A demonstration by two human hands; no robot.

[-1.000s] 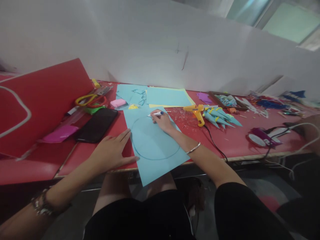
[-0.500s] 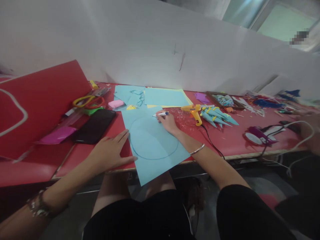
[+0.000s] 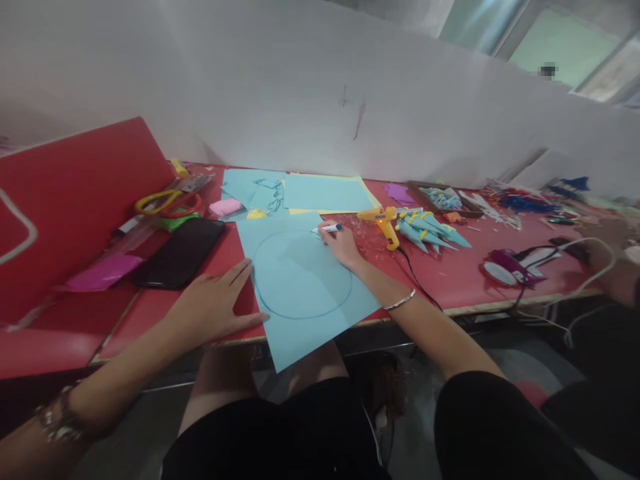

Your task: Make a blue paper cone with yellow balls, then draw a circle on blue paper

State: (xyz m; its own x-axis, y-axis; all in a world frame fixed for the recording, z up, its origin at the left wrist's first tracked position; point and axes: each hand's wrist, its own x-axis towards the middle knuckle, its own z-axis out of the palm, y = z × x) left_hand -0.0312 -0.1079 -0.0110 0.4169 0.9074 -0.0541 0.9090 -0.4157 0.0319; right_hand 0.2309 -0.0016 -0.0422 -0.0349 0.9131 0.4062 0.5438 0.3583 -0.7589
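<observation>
A light blue paper sheet (image 3: 300, 320) lies on the red table (image 3: 450, 280) and hangs over its front edge, with a drawn circle (image 3: 280, 308) on it. My left hand (image 3: 213, 307) lies flat with fingers spread, fingertips on the sheet's left edge. My right hand (image 3: 341, 245) is closed on a white marker with a blue cap (image 3: 327, 229), its tip at the circle's upper right. A bracelet sits on my right wrist.
A black phone (image 3: 183, 252), scissors (image 3: 165, 201) and a pink packet (image 3: 103, 273) lie to the left. More blue and yellow sheets (image 3: 325, 193) lie behind. A yellow glue gun (image 3: 383, 223), blue paper cones (image 3: 430, 233) and cables are to the right. Another person's hand (image 3: 617, 257) is at far right.
My right hand with the marker has moved slightly right along the top of the circle. The left hand stays flat on the sheet.
</observation>
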